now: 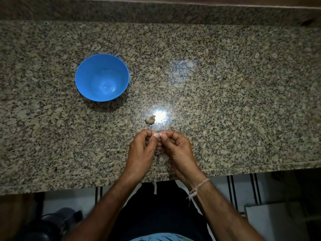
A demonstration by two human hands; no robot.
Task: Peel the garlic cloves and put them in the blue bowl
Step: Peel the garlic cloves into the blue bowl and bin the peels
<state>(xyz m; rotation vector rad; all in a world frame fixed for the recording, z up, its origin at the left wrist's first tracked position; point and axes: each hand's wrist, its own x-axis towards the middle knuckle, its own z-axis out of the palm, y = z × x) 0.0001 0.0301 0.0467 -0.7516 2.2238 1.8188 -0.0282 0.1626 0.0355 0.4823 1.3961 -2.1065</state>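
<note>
I have one view only, from the head camera, looking steeply down and forward over the speckled surface. It sits close above both hands, with the near edge and floor at the bottom, and the back ledge on top.

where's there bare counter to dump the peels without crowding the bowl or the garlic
The whole right side of the granite counter is bare. So is the strip left of the blue bowl. It is tight only near the front edge, around the garlic piece and both hands.
</note>
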